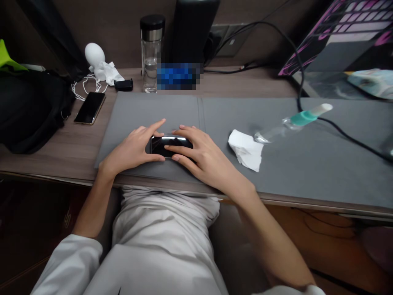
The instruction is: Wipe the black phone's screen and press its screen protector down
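A black glossy smartphone [158,143] lies sideways on the grey desk mat [153,110], close to the desk's front edge. My left hand [132,147] is round its left end, the thumb along the near edge and fingers at the far edge, with the index finger raised. Over its right end is my right hand [202,153]. One finger of that hand rests across the dark screen, while its thumb is at the near edge and other fingers at the far edge. The hands cover both ends of the phone.
Right of my hands lie a crumpled white tissue [247,150] and a clear bottle with a teal-and-white top [307,116]. Behind stand a glass water bottle [151,61] and a blurred blue item [178,76]. A second phone [90,107] and a black bag [30,106] are left.
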